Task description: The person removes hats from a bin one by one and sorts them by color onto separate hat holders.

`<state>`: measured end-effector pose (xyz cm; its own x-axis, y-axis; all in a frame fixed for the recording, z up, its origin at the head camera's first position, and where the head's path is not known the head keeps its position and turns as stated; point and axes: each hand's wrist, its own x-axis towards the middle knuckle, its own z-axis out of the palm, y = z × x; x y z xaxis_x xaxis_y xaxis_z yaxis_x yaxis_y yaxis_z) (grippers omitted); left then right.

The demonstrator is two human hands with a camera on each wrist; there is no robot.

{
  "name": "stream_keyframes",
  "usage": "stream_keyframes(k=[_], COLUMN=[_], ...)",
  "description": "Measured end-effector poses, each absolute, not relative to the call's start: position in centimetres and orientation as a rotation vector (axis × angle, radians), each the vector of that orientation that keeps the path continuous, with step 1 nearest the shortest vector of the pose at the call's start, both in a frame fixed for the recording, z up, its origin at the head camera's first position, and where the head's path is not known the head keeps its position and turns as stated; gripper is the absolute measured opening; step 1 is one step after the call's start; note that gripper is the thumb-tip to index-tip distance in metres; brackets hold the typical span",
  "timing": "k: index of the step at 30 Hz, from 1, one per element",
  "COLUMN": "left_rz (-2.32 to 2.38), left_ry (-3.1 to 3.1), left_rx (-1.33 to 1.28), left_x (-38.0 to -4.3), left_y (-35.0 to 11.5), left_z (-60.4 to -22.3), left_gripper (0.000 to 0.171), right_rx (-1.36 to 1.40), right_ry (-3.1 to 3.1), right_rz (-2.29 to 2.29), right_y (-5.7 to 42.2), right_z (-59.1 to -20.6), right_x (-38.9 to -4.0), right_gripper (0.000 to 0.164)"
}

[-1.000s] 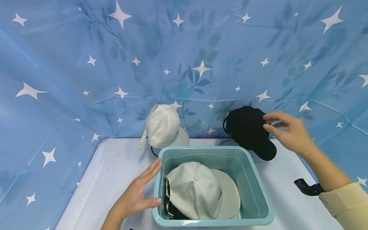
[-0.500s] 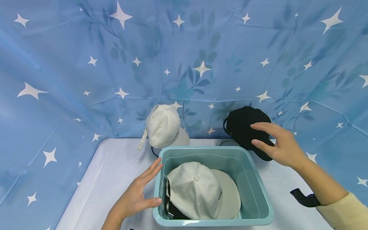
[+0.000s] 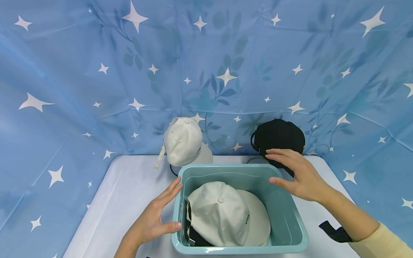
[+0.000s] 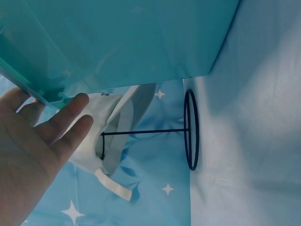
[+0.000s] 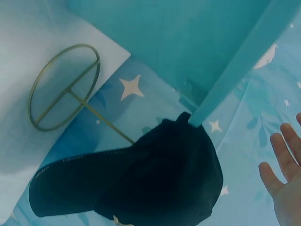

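Observation:
A teal plastic bin [image 3: 226, 166] holds a pale baseball cap [image 3: 219, 215], brim to the right, lying over a black cap [image 3: 199, 239] that is mostly hidden. At the bin's left wall is my left hand [image 3: 151, 215], fingers extended along the rim and thumb at its side. My right hand [image 3: 301, 175] hovers over the bin's right back corner with fingers spread and nothing in them. Behind that corner, another black cap [image 3: 279, 134] hangs on a wire stand, whose gold ring base [image 5: 70, 89] shows in the right wrist view. A white cap [image 3: 183, 141] sits behind the bin's left side.
The white cap rests on a black wire stand [image 4: 191, 129], its ring base standing on the white tabletop [image 3: 122, 193]. A blue curtain [image 3: 206, 50] with white stars rises directly behind the table. A black strap [image 3: 335, 233] is on my right wrist.
My right hand has moved left and toward me, from beside the hanging black cap to over the bin's right back corner. The left hand, bin and caps look unchanged.

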<state>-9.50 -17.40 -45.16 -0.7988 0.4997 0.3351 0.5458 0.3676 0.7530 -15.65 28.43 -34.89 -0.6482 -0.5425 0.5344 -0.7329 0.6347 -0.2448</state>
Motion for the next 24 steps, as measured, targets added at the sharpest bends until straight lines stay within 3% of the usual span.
stream_keyframes(k=[24], left_rz=[-1.417], left_ry=[-2.554], left_rx=[-0.982], left_x=[-9.5], left_y=[-17.4], left_z=[-45.1], left_gripper=[0.09], right_rx=[1.165], right_ry=[-2.558], right_rz=[0.68], right_y=[25.0], right_z=[-37.5], right_x=[-13.8], right_gripper=[0.079])
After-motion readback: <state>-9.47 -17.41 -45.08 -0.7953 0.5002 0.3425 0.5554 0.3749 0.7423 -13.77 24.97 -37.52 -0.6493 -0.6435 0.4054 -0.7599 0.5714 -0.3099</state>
